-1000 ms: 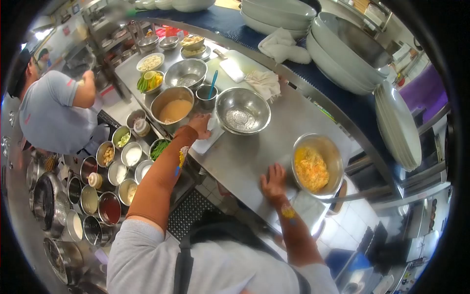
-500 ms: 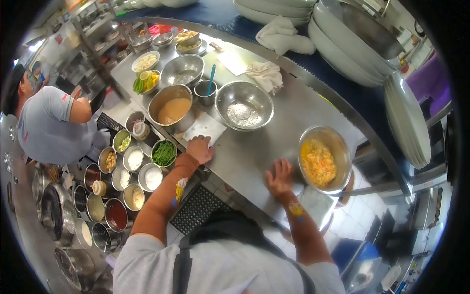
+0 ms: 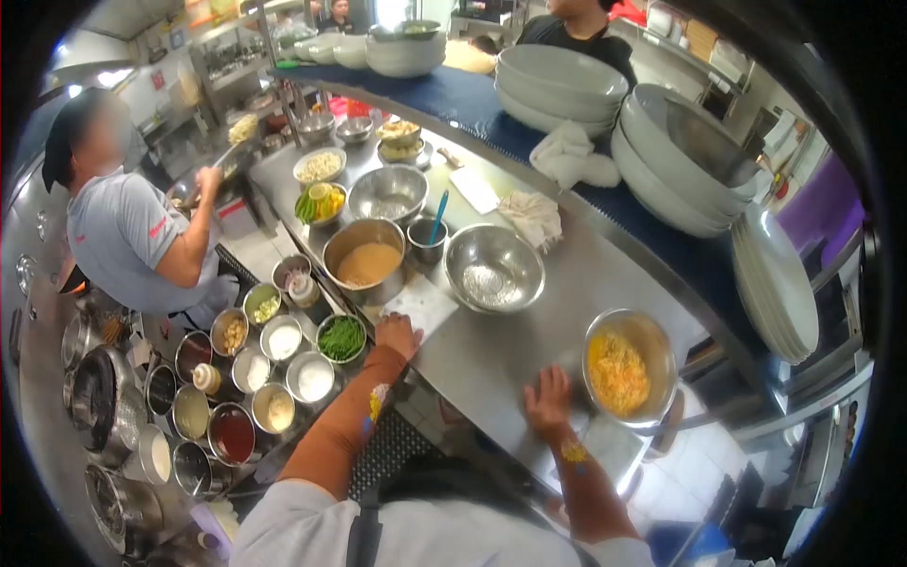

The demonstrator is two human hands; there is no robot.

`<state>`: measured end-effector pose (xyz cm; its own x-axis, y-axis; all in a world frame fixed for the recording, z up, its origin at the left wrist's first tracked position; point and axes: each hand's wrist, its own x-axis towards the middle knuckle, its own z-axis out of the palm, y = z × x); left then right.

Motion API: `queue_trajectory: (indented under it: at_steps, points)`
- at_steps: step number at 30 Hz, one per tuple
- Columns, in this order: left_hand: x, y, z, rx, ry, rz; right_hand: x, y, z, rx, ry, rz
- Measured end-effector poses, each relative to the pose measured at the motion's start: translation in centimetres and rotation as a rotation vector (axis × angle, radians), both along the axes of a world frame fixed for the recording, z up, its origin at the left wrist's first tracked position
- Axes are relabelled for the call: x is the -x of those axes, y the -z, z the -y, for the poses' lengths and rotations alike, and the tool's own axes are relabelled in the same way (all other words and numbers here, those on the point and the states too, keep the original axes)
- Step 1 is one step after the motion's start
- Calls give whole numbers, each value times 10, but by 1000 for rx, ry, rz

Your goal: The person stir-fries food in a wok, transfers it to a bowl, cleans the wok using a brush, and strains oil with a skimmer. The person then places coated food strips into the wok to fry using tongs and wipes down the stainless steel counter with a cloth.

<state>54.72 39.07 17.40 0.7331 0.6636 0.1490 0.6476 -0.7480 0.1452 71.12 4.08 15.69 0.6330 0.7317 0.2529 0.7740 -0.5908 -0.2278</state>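
My left hand [image 3: 399, 335] rests on the front edge of the steel counter, its fingers stretched out beside a flat white cloth or sheet [image 3: 427, 304]. Close to it are a pot of light brown liquid [image 3: 370, 265] and a tin of chopped green herbs [image 3: 341, 337]. My right hand [image 3: 548, 402] lies on the counter with fingers extended and nothing in it. Just right of that hand sits a steel bowl [image 3: 669, 369] of orange-yellow food mix [image 3: 619, 376]. Beyond and between my hands stands a steel mixing bowl [image 3: 494, 269] with a wet-looking bottom.
Left are several ingredient tins, one with red sauce [image 3: 232, 432]. A co-worker [image 3: 128, 236] there lifts food on a long-handled tool. Farther back lie a knife [image 3: 472, 186] and a crumpled cloth [image 3: 532, 217]. Stacked white bowls [image 3: 557, 85] stand on the blue shelf [image 3: 472, 118].
The view has tilted up, so more of the shelf and people behind it show. The co-worker's arm has risen with food on a tool. My hands stay on the counter.
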Motion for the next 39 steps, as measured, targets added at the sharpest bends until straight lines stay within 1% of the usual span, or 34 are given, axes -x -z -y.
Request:
queue_trajectory:
  at_steps: [2,5,9,11,14,16,19,23,32,39]
  points:
    - [1,-7,5,11,-13,-20,1,-9,1,32,4,-49]
    - [-1,-12,9,33,-28,-48,0,-7,1,32,22,-84]
    - [1,-25,10,35,-5,-139,1,-4,2,10,16,-55]
    - [1,-29,9,21,21,-169,3,-12,3,-17,-8,-59]
    - [4,-23,6,1,45,-183,1,-3,2,-75,-7,47]
    - [3,-14,2,-26,51,-182,1,-7,3,-64,-27,10]
    - [2,-11,-1,70,49,-222,4,-15,3,-59,-32,-9]
    - [4,-12,1,90,27,-196,5,-16,3,-46,-32,7]
    - [6,-18,10,92,-25,-150,13,-32,4,19,12,-102]
    - [6,-23,11,112,-23,-160,9,-19,5,-63,-15,-5]
